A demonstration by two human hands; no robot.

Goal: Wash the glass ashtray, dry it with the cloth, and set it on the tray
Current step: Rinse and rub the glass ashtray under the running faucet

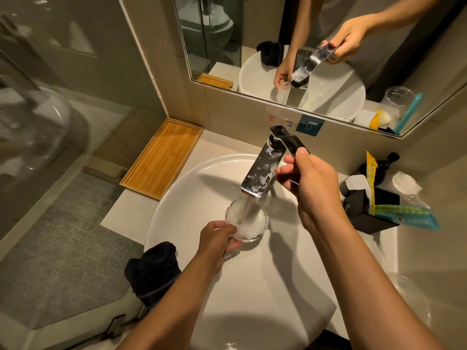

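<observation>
A pale bathroom surface (131, 208) carries a white basin (252, 274) under a mirror (328, 59). The left hand (214, 239) grips the glass ashtray (249, 221) by its rim under the faucet (262, 173) stream; the right hand (307, 180) pinches the faucet lever (293, 144). A dark cloth (154, 271) drapes the basin's left edge, near the bamboo tray (161, 157). Wall stickers seem to read "HOT" and "COOL".

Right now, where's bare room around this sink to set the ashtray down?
The wooden tray left of the faucet is bare. So is the counter strip between it and the basin. Right of the basin, the black box and packets crowd the counter. The dark cloth fills the near-left rim.
</observation>
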